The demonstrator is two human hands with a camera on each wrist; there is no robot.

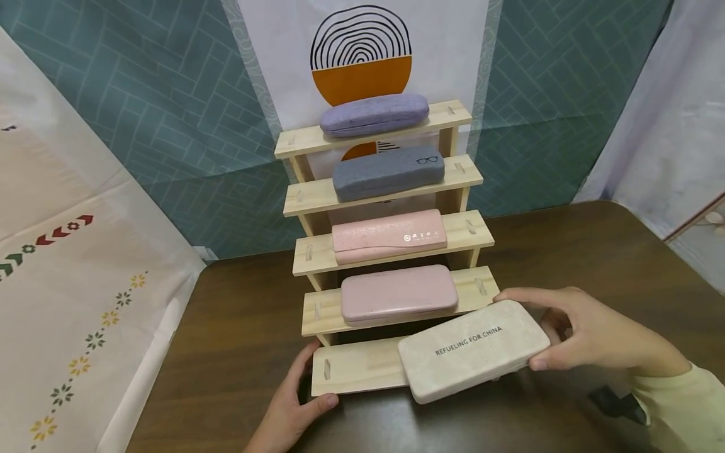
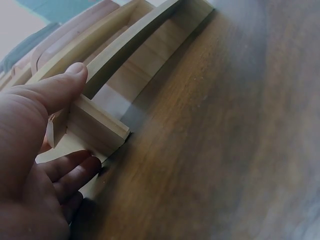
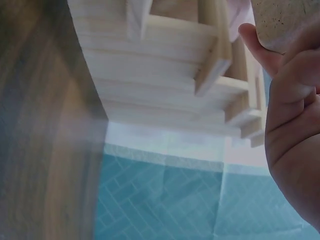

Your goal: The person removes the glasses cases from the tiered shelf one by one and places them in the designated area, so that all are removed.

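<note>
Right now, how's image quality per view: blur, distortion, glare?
Head view: sharp, evenly lit, wide-angle bending toward the edges; print on the marble-look case is readable, soft shadow under it. Left wrist view: left hand close and slightly soft, far end of the table blurred, pale sheen on the wood. Right wrist view: right hand fills the right edge, table at left smeared, wooden rack fairly clear.

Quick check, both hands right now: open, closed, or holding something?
Left hand: grips the bottom-left corner of the stepped pale wooden display rack.
Right hand: holds the beige marbled glasses case, printed REFUELING FOR CHINA.
</note>
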